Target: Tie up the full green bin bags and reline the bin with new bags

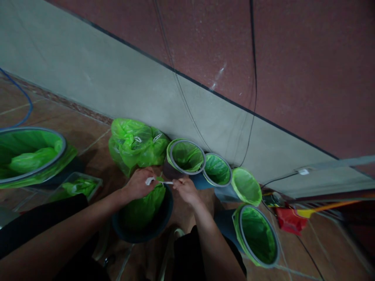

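Over a dark round bin (129,236) at my feet, both hands hold the white drawstring (168,182) of a green plastic bag (143,212). The bag stands inside the bin, its top gathered up towards my fingers. My left hand (140,182) is closed on the string's left part, and a white end sticks out beside its fingertips. My right hand (186,190) pinches the string a short way to the right. Between the two hands the string is stretched nearly straight. My forearms partly hide the bin's sides.
Tied green bags (131,148) lean on the wall. Several lined bins stand at the right, the nearest a blue bin (228,224). A large lined bin (63,146) and a clear box (98,187) are at the left. A red dustpan (290,220) and a blue hose (30,107) lie farther out.
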### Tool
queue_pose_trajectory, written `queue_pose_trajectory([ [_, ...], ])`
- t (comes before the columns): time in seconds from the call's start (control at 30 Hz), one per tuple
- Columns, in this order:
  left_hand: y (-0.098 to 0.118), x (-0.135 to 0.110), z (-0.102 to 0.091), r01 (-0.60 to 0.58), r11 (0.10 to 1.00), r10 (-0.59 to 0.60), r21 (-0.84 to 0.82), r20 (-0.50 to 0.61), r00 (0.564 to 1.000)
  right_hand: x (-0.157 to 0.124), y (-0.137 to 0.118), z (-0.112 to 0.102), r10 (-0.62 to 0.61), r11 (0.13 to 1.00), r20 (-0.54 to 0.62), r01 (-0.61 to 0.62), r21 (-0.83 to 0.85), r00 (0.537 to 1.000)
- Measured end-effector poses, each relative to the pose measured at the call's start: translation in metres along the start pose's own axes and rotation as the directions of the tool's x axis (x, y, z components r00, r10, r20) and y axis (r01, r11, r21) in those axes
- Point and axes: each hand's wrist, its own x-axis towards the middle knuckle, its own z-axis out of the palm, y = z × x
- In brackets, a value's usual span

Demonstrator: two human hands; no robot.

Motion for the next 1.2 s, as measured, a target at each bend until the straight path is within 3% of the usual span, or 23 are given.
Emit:
queue_pose_trajectory([
  [0.07,0.002,0.001,-0.001,0.017,0.996,-0.017,0.083,0.0,1.0,0.003,0.004,-0.001,0.017,0.99,0.005,-0.016,-0.143,1.0],
  [0.13,0.004,0.002,-0.001,0.021,0.999,-0.022,0.037,0.018,1.0,0.005,0.008,0.002,0.026,0.987,0.027,-0.022,-0.16,0.999],
  [0.23,0.01,0.003,0.005,0.034,0.981,-0.025,-0.189,0.047,0.999,0.005,0.012,0.008,0.002,0.997,0.065,0.003,-0.071,0.998],
  [0.33,0.019,0.001,0.01,0.13,0.932,-0.094,-0.339,0.119,0.988,0.003,0.012,0.011,-0.013,0.996,0.07,0.007,0.088,0.997],
  [0.57,0.023,-0.002,0.016,0.22,0.86,-0.18,-0.46,0.13,0.975,-0.003,-0.003,0.01,0.018,0.938,0.037,-0.03,0.347,0.999],
  [0.77,0.02,-0.004,0.018,0.298,0.8,-0.242,-0.521,0.175,0.954,-0.003,-0.004,0.016,0.015,0.927,0.071,-0.041,0.373,0.997],
  [0.9,0.016,-0.004,0.021,0.31,0.796,-0.234,-0.519,0.209,0.95,-0.004,-0.007,0.014,-0.123,0.961,0.044,0.108,0.256,0.991],
  [1.03,0.011,-0.002,0.027,0.3,0.799,-0.249,-0.522,0.167,0.954,-0.007,-0.015,0.015,-0.335,0.922,-0.028,0.334,0.198,0.942],
  [1.2,0.008,-0.001,0.03,0.2,0.906,-0.144,-0.374,0.172,0.975,-0.013,-0.021,0.024,-0.41,0.876,-0.049,0.408,0.258,0.911],
])
